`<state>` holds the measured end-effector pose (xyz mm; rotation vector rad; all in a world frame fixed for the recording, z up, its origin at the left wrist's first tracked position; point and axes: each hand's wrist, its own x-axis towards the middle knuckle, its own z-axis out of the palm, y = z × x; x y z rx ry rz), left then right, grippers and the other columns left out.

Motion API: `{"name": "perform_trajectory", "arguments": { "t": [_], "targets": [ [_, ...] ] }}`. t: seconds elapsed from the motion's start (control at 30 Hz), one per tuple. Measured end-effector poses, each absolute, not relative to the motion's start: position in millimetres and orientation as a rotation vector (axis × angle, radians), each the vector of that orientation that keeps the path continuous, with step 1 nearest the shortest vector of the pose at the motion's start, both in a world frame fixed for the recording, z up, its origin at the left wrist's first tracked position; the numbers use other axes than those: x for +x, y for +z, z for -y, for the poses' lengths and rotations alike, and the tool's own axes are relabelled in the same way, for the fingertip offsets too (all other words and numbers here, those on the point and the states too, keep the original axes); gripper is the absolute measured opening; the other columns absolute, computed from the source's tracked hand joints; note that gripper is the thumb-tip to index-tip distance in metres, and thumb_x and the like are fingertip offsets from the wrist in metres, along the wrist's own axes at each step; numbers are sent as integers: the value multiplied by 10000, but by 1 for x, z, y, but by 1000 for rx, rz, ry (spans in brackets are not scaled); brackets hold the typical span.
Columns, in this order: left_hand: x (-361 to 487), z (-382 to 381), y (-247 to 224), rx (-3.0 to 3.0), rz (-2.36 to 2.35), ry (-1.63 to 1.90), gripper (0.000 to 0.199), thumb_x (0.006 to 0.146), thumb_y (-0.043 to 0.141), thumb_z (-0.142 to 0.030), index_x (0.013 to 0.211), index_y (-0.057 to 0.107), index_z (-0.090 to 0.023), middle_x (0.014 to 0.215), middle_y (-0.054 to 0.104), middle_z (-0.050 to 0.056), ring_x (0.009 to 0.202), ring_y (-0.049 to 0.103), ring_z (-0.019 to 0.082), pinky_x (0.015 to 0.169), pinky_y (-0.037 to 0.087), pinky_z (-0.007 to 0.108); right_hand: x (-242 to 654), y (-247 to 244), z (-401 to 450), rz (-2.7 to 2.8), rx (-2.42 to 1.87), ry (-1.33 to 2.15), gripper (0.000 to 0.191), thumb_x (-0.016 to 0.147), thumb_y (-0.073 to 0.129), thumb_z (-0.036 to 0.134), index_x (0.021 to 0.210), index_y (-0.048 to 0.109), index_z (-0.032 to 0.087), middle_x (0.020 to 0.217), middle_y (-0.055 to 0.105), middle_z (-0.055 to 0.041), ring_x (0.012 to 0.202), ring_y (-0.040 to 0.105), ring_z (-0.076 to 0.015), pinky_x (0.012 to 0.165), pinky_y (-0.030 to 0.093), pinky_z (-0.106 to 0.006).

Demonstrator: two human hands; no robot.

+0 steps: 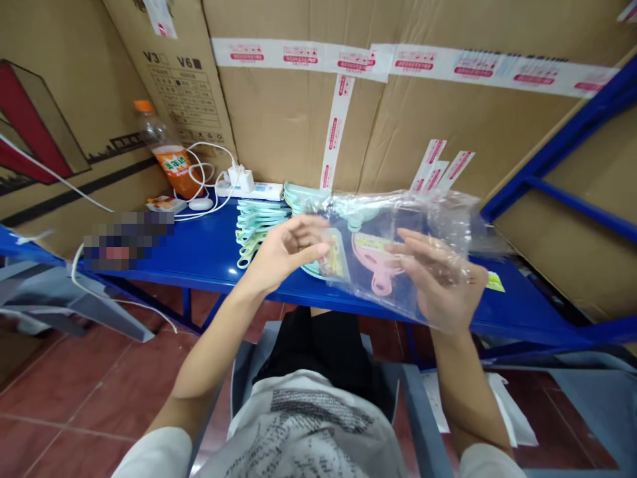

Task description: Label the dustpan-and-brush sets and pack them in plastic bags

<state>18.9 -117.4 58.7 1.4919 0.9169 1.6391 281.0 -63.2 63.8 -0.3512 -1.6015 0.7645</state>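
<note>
A clear plastic bag [448, 212] spreads between my hands above the blue table. My right hand [442, 282] is inside or behind the film, fingers stretched apart toward the left. My left hand [293, 252] is at the bag's left side, thumb and fingers curved toward a teal piece with a yellow-green label [337, 255]; whether it grips that piece is unclear. A pink handled piece [382, 269] with a label shows between the hands, seen through or beside the film. Left of the bag, a stack of teal and green pieces [256, 222] sits on the table.
An orange drink bottle [173, 159], white cables and a power strip [253, 190] stand at the back left of the blue table [199, 245]. Cardboard [293, 119] rises behind. A blue metal frame [562, 146] is at the right. A yellow-green label [495, 282] lies at the right.
</note>
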Motion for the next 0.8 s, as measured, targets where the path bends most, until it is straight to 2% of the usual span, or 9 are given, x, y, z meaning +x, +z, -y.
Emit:
{"name": "perform_trajectory", "arguments": {
  "t": [0.07, 0.13, 0.23, 0.33, 0.43, 0.5, 0.63, 0.7, 0.8],
  "targets": [
    [19, 132, 53, 1412, -1019, 1696, 328, 807, 974, -417, 921, 777, -181, 841, 751, 39, 691, 726, 163, 682, 644, 306, 279, 58, 67, 1638, -483, 684, 265, 933, 837, 242, 1181, 875, 329, 1309, 820, -37, 1058, 840, -296, 793, 746, -415],
    [14, 141, 45, 1333, -1116, 1793, 317, 761, 1000, -382, 840, 766, -184, 823, 738, 22, 611, 687, 139, 614, 617, 290, 277, 55, 68, 1719, -568, 674, 206, 969, 803, 290, 1157, 885, 313, 1323, 816, -50, 1131, 825, -322, 816, 744, -417],
    [-4, 147, 30, 1202, -1192, 1926, 309, 727, 1014, -353, 817, 752, -214, 790, 709, -6, 557, 655, 131, 578, 602, 298, 278, 56, 55, 1820, -617, 796, 237, 970, 802, 358, 1191, 880, 320, 1334, 810, -52, 1170, 812, -348, 843, 740, -446],
    [-24, 147, 19, 1169, -1229, 2024, 262, 774, 979, -390, 773, 766, -237, 763, 706, 2, 651, 675, 159, 621, 617, 306, 280, 60, 30, 1765, -680, 898, 267, 947, 819, 415, 1166, 882, 277, 1207, 848, -73, 983, 848, -316, 801, 740, -445],
    [-24, 144, 13, 1257, -1302, 1904, 221, 830, 932, -421, 850, 798, -246, 845, 759, 32, 745, 707, 191, 637, 618, 316, 275, 58, 23, 1769, -747, 1004, 292, 969, 785, 460, 1139, 880, 242, 1080, 862, -83, 898, 846, -282, 739, 733, -401],
    [-5, 145, 10, 1363, -1367, 1724, 204, 880, 885, -418, 924, 784, -246, 881, 776, 39, 739, 720, 202, 612, 600, 320, 269, 48, 41, 1807, -737, 1053, 339, 1035, 690, 475, 1234, 857, 257, 1125, 853, -91, 937, 844, -274, 746, 731, -390],
    [48, 174, -9, 1814, -1441, 1255, 138, 1048, 673, -356, 1010, 746, -245, 964, 780, 56, 845, 742, 233, 762, 593, 375, 272, -1, 107, 2030, -582, 984, 454, 1011, 642, 398, 1448, 737, 476, 1389, 779, -7, 1120, 818, -333, 809, 742, -477],
    [59, 195, -33, 1979, -1374, 956, 191, 1077, 611, -369, 1141, 728, -232, 1069, 772, 95, 967, 752, 280, 822, 598, 415, 287, -34, 133, 2162, -576, 939, 677, 863, 750, 432, 1494, 625, 642, 1451, 743, 70, 994, 839, -369, 696, 738, -518],
    [50, 217, -86, 1820, -1311, 643, 605, 1030, 695, -502, 1562, 542, -258, 1472, 671, 168, 1131, 746, 300, 930, 608, 454, 320, -83, 149, 2303, -841, 979, 883, 729, 847, 458, 1500, 528, 747, 1475, 729, 75, 1123, 807, -454, 757, 719, -612]
  ]
}}
